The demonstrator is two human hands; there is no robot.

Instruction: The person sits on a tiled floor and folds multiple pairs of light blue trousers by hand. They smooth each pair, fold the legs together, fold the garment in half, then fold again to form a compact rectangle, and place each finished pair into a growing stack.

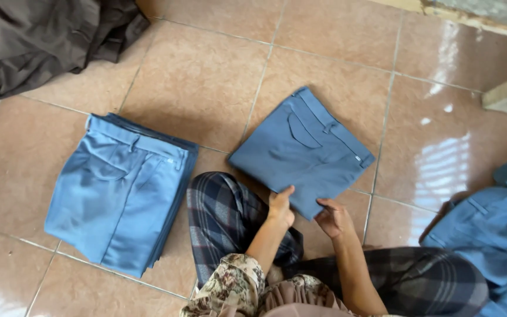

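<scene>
Here both forearms reached up from 6 o'clock. The left hand (280, 206) pinched the near edge of the folded blue trousers (300, 149), thumb on top; the right hand (334, 218) gripped the same edge, fingers curled. The trousers lay on the tiled floor (206, 76) at centre. The stack of folded trousers (118, 191) sat at 9 o'clock; the blue heap (494, 235) at 4 o'clock was cut off.
</scene>
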